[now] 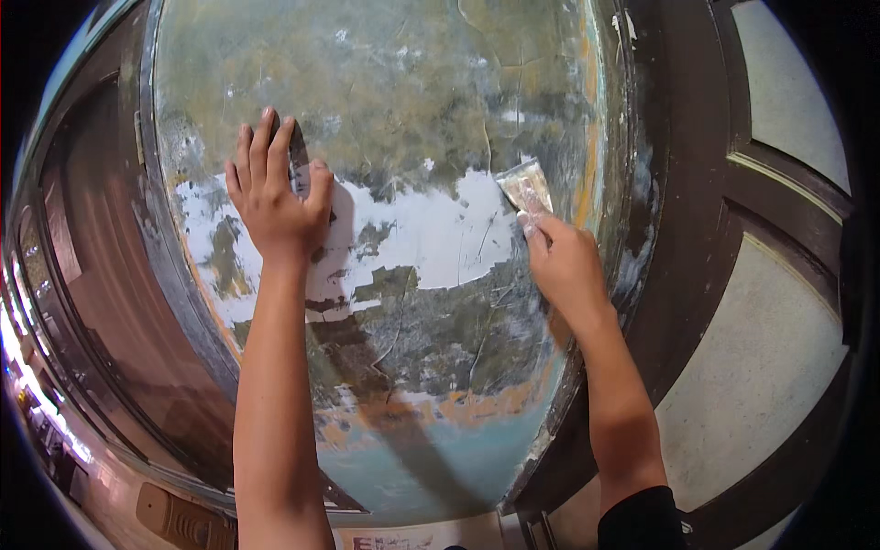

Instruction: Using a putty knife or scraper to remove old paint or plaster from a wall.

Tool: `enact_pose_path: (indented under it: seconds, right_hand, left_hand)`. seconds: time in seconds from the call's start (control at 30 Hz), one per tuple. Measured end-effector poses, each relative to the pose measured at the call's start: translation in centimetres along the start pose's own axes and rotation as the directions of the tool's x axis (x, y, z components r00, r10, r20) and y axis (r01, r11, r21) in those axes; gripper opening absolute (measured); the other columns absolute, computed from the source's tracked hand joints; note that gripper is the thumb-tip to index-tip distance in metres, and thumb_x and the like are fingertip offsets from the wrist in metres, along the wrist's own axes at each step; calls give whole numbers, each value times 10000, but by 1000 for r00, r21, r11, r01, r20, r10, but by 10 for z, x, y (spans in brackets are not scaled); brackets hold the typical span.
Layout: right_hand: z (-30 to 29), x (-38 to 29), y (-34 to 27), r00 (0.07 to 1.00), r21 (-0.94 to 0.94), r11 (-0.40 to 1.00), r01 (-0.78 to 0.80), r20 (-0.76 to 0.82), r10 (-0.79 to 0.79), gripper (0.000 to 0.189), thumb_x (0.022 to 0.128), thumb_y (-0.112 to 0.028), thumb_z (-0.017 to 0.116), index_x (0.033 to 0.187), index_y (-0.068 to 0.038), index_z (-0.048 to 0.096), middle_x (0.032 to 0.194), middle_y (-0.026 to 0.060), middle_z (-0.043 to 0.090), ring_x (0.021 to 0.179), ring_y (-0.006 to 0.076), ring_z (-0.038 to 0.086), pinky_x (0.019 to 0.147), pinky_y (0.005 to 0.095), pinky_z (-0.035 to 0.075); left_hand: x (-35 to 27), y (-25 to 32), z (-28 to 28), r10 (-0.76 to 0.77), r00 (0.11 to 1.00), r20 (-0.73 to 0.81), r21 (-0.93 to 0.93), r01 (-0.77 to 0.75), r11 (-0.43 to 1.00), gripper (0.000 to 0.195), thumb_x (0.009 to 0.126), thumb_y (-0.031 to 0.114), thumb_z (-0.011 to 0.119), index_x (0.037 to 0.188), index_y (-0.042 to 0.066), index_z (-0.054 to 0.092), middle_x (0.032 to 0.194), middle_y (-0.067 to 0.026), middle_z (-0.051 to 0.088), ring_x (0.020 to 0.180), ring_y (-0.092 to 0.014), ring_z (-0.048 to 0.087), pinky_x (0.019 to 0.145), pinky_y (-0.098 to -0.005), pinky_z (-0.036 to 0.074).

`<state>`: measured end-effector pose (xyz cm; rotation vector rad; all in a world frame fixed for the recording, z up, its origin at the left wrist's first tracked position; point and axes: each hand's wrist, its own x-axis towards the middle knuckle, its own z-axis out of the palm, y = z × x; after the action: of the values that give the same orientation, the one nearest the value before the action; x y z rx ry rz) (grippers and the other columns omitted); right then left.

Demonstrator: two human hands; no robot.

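Before me stands a weathered wall panel (pixel 426 357) with cracked, mottled green-grey paint and a broad patch of white filler (pixel 440 234) across its middle. My left hand (pixel 278 189) rests with fingers spread over the left part of the patch and holds nothing. In my right hand (pixel 567 258) is a putty knife (pixel 526 185) smeared with filler. Its wide blade lies at the patch's upper right edge, tilted up and to the left. Thin cracks run above and below the white area. Orange and light blue paint shows along the panel's bottom and right side.
Dark wooden framing with pale inset panels (pixel 749 357) rises on the right. At the left is a dark frame around a brownish, reflective panel (pixel 130 275). A brown plastic object (pixel 182 519) lies on the floor, lower left. Printed material (pixel 392 540) shows at the bottom.
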<state>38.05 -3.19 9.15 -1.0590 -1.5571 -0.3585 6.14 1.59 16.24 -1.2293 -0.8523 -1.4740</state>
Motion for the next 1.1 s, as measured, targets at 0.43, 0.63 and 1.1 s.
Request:
enact_pose_path:
  seconds: [0.43,0.63,1.1]
  right_hand:
    - [0,-8,-6,991,-30,994,-106,80,108,180,908,-143,604,972,-1,694,786,274,630,749,461,631,636,470,488]
    - [2,4,-7,998,2,1000,-21,51,21,173,917,-137,603,980,-3,693,778,278,621,738,471,620,621,470,483]
    - [6,-8,-12,990,-45,993,-113,81,116,209,938,-217,559,912,-36,660,836,247,668,817,483,623,699,553,496]
  left_hand:
    - [-1,2,-2,-4,999,35,13,4,1000,538,881,286,604,1412,208,565,1561,3,455,1480,-285,350,1210,-522,183]
    - [0,1,0,-4,1000,28,4,4,1000,533,884,299,600,1408,209,568,1548,-6,469,1480,-290,349,1214,-519,179]
    - [0,2,0,-6,1000,7,16,6,1000,536,840,301,622,1363,184,597,1518,-24,502,1462,-286,381,1203,-526,201]
